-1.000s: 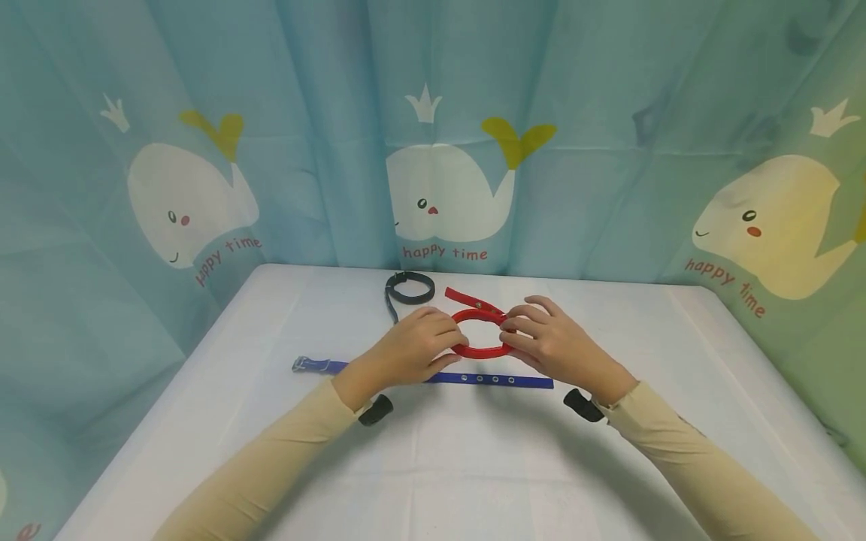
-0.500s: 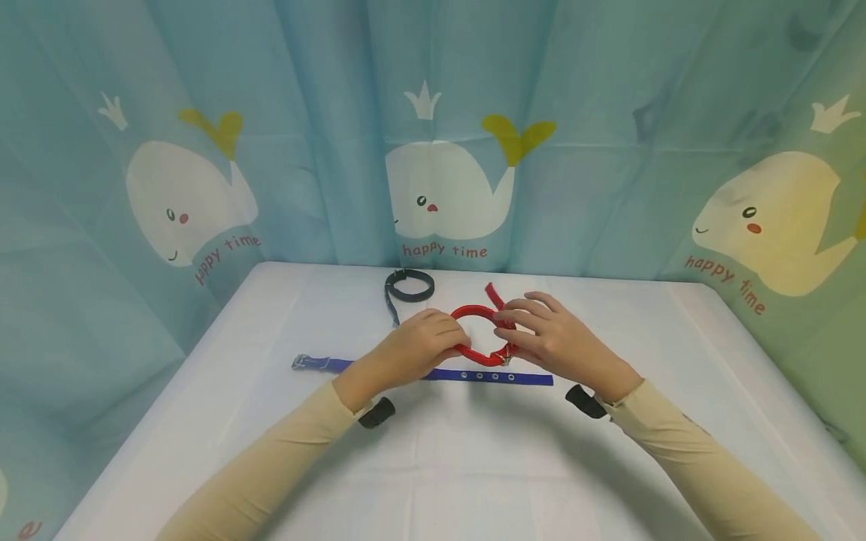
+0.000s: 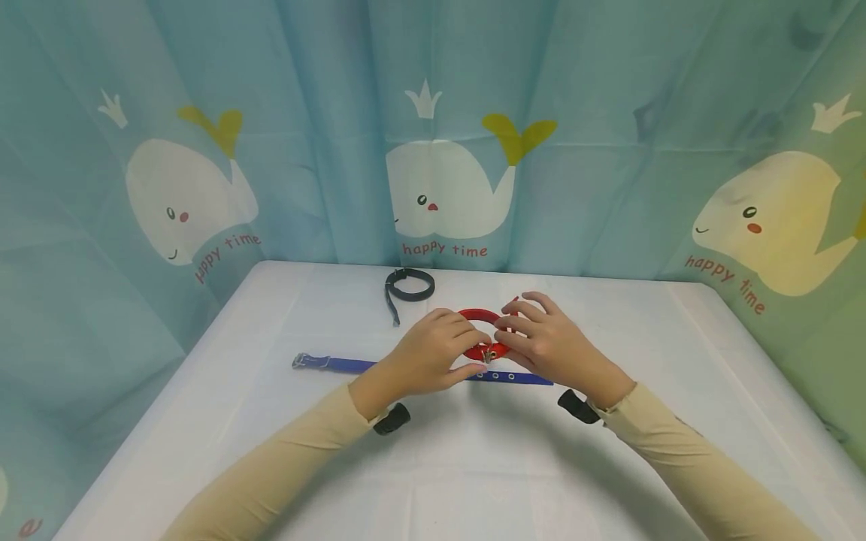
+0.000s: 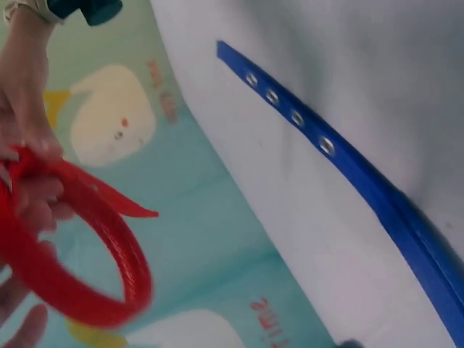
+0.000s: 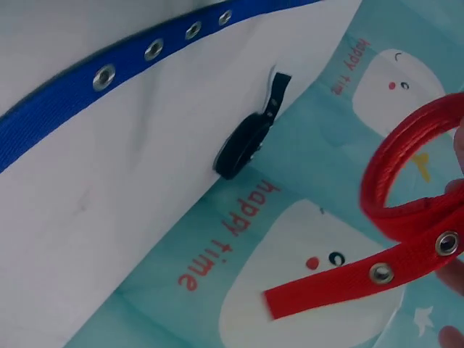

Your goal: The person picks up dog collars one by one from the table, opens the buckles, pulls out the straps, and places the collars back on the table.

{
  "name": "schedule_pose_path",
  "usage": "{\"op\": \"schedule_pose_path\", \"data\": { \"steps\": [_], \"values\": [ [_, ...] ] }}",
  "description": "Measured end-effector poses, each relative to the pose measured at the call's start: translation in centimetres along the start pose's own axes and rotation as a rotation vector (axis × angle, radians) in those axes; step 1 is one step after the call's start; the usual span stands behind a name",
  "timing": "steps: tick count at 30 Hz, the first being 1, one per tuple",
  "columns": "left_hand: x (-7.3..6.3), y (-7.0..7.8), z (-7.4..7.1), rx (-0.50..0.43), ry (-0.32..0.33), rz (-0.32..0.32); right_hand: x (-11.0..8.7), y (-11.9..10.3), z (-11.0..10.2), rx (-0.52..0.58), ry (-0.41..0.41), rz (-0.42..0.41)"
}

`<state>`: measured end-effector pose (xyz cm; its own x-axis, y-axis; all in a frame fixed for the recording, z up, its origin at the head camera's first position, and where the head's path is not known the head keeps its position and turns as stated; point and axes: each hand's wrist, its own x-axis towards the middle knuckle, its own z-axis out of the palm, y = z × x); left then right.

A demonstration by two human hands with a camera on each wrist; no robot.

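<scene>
A red buckled collar (image 3: 477, 314), closed into a loop, is raised off the table between both hands in the head view. My right hand (image 3: 549, 344) pinches its right side, with the outer fingers spread. Over the front, beside the metal buckle (image 3: 489, 356), my left hand (image 3: 433, 353) reaches with its fingertips at the band and the thumb stretched out straight and apart. Loose beyond the loop, the eyeleted strap end (image 5: 319, 293) points left in the right wrist view. In the left wrist view the loop (image 4: 134, 268) is blurred and fingers hide its buckle area.
Under the hands lies a flat blue collar (image 3: 348, 366) with metal eyelets, partly covered by the left hand. A black collar (image 3: 421, 295), coiled into a ring, lies near the back edge of the white table (image 3: 325, 466). A whale-print curtain (image 3: 338, 150) hangs behind.
The red collar has turned, bringing its buckle to the front and its strap end to the right. My left hand has left the loop's left side and moved right towards the buckle.
</scene>
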<state>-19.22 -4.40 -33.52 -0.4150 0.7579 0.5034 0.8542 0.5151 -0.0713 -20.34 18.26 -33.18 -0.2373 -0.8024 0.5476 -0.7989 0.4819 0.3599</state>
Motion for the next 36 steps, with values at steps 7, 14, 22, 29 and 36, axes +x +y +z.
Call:
{"op": "schedule_pose_path", "data": {
  "steps": [7, 14, 22, 29, 36],
  "values": [
    [0.35, 0.65, 0.03, 0.034, 0.035, -0.043, 0.15, -0.09, 0.03, 0.036, 0.007, 0.038],
    [-0.24, 0.42, 0.08, -0.026, 0.071, -0.063, -0.60, 0.65, -0.21, 0.073, 0.006, 0.078],
    [0.13, 0.63, 0.18, -0.007, -0.044, -0.093, -0.36, 0.22, -0.25, 0.075, 0.030, 0.066],
    [-0.05, 0.26, 0.11, 0.090, 0.002, -0.110, -0.53, 0.37, -0.48, 0.020, 0.025, 0.081],
    [-0.19, -0.17, 0.23, 0.114, 0.034, -0.154, -0.55, 0.34, -0.89, 0.045, 0.053, 0.063]
  ]
}}
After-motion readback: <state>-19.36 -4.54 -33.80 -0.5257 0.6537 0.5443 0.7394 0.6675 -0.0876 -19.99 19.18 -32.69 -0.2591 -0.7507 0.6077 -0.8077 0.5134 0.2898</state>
